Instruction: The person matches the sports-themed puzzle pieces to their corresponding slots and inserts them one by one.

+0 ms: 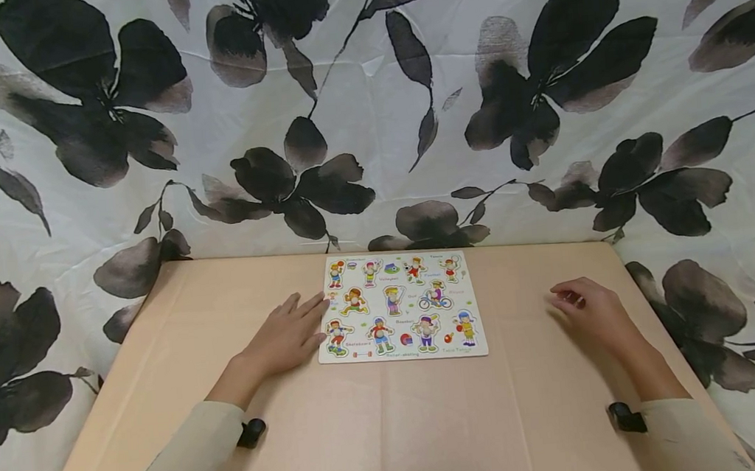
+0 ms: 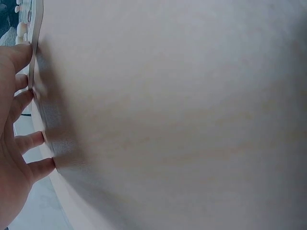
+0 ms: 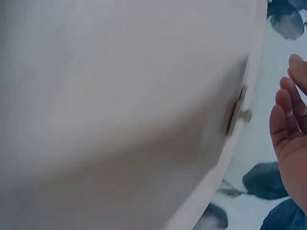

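Note:
A white peg puzzle board (image 1: 367,359) with colourful sports figures lies near the table's far edge. My left hand (image 1: 290,332) rests at its left side with fingers spread, fingertips on the table and at the board's edge. From low down, the left wrist view shows the left hand (image 2: 19,124) beside the board's edge, with pale knobs (image 2: 21,29) rising above it. Over the right part of the table is my right hand (image 1: 590,311), its fingers loosely bent. Below the right hand (image 3: 292,129) lies a small flat knobbed puzzle piece (image 3: 235,115), apart from the fingers.
The pale tan table (image 1: 433,431) ends just behind the board. A white cloth with dark flowers (image 1: 408,115) hangs behind it and shows along both sides. Dark wrist cameras (image 1: 252,433) sit under both sleeves.

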Available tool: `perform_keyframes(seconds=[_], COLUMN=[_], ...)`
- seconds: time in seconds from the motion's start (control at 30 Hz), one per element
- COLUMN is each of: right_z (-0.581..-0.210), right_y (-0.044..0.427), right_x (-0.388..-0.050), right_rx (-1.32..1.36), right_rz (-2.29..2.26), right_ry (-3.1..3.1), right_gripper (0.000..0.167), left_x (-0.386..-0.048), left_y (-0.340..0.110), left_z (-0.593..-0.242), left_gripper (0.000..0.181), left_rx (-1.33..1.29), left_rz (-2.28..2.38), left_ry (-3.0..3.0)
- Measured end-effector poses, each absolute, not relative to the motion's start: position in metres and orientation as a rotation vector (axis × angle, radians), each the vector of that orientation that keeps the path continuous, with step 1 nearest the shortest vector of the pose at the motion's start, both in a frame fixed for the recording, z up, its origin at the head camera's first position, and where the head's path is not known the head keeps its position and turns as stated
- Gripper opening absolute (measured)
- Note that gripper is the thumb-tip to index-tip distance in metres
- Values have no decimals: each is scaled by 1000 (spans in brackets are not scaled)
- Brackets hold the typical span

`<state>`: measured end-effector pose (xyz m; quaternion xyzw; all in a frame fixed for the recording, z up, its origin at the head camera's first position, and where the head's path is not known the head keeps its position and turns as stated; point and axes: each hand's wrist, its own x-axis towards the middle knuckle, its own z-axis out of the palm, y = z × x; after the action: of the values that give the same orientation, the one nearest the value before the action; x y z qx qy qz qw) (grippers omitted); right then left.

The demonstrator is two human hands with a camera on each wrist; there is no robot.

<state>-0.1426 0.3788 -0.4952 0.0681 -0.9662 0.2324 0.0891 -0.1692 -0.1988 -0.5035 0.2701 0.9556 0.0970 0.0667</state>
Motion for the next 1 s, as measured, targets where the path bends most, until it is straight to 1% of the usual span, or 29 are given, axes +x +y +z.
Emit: perform_keyframes(seconds=[0.17, 0.4, 0.67, 1.0], right_z=[-496, -500, -504, -500], right_y=[394, 408, 414, 408], right_x=[-141, -139, -137, -140], right_rx=[126, 115, 50, 101], right_rz=[676, 660, 652, 632], right_ry=[-2999, -3065, -3078, -3056], right_gripper=[25, 28, 20, 16], left_x=[-168, -168, -168, -168], left_y=[-198, -197, -197, -196], left_z=[-503, -502, -501, -500], left_gripper=[64, 64, 65, 66], left_rx=[804, 793, 794, 807], left_rz=[287, 287, 282, 275], left_ry=[2883, 2871, 2884, 2885])
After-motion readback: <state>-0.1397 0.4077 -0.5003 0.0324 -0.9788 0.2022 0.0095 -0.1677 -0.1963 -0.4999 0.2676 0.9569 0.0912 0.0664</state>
